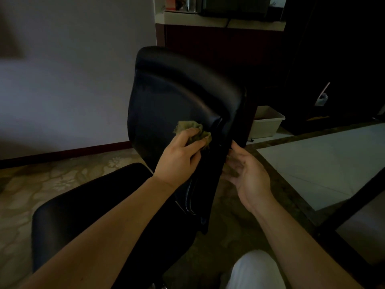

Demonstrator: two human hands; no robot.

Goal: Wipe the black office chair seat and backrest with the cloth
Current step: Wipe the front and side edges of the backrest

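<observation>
The black office chair stands in front of me, its backrest (179, 94) upright at centre and its seat (87, 207) low at the left. My left hand (179, 157) grips a crumpled olive-green cloth (193, 131) and presses it against the lower right part of the backrest. My right hand (245, 172) is beside the backrest's right edge, palm turned toward me, its fingers loosely bent with the tips touching that edge.
A white plastic bin (266, 124) stands on the floor behind the chair. A counter with dark cabinets (220, 42) fills the back. A dark table edge (354, 222) runs along the right. A white-clad knee (254, 270) shows at the bottom. The floor is patterned.
</observation>
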